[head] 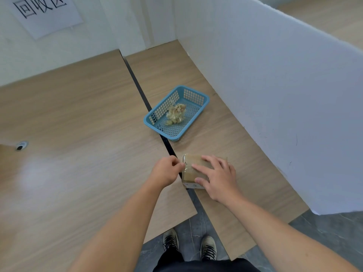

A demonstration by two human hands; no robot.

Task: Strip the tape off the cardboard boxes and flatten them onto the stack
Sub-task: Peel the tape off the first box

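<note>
Both forearms reach out from just under the camera, with a pair of laced shoes (170, 239) below them on the grey floor. Starting at my far left, I see a round cable hole (21, 145) in the left counter (78, 114), and a paper sign (45, 12) with printed characters on the wall above it. A dark gap (137, 81) separates that top from the right counter (225, 134). The left grip (166, 170) hovers over the gap with its fingers curled, thumb and forefinger pressed together on the clear tape (184, 163) at the upper left edge of the cardboard box (189, 176). Farther back, a blue mesh basket (193, 98) sits on the right counter with one corner at the gap. It holds a single crumpled wad of stripped tape (175, 113). The box stands at the near left edge of the right counter, closed, well apart from the basket. The right grip (218, 178) lies spread on the box top, fingers straight and pressing down, thumb along the near edge. A white partition board (275, 95) walls off the right side.
</note>
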